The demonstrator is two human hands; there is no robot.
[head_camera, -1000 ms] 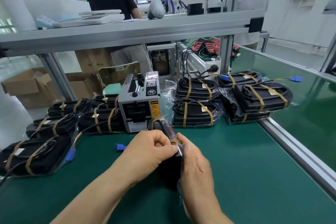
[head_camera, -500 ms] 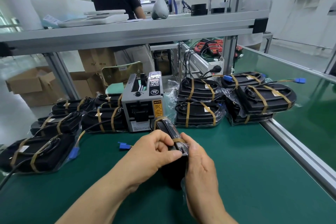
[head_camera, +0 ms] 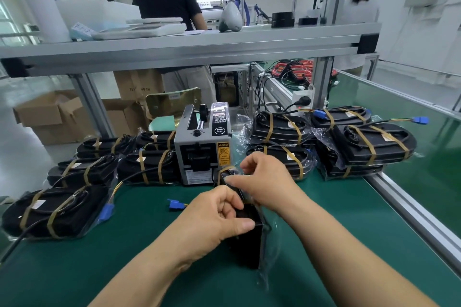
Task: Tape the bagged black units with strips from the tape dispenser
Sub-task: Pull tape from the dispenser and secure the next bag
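A bagged black unit (head_camera: 247, 244) stands on edge on the green mat, running from me toward the tape dispenser (head_camera: 202, 149). My left hand (head_camera: 217, 217) grips its near upper part, thumb along the side. My right hand (head_camera: 264, 179) reaches over the top and pinches the far end, thumb beside a brown tape strip (head_camera: 224, 171) wrapped round the unit there. Loose clear bag plastic (head_camera: 268, 274) hangs at the near end. The dispenser's outlet is partly hidden behind my right hand.
Taped bagged units lie in rows left (head_camera: 147, 167) and near left (head_camera: 50, 209) of the dispenser, and stacked at the right (head_camera: 369, 147). A blue connector (head_camera: 174, 204) lies on the mat. An aluminium rail (head_camera: 411, 212) bounds the right side. Two people stand behind the shelf.
My right hand has slid from the near end of the unit forward to its far end by the dispenser. My left hand keeps its grip, and the unit stays on edge.
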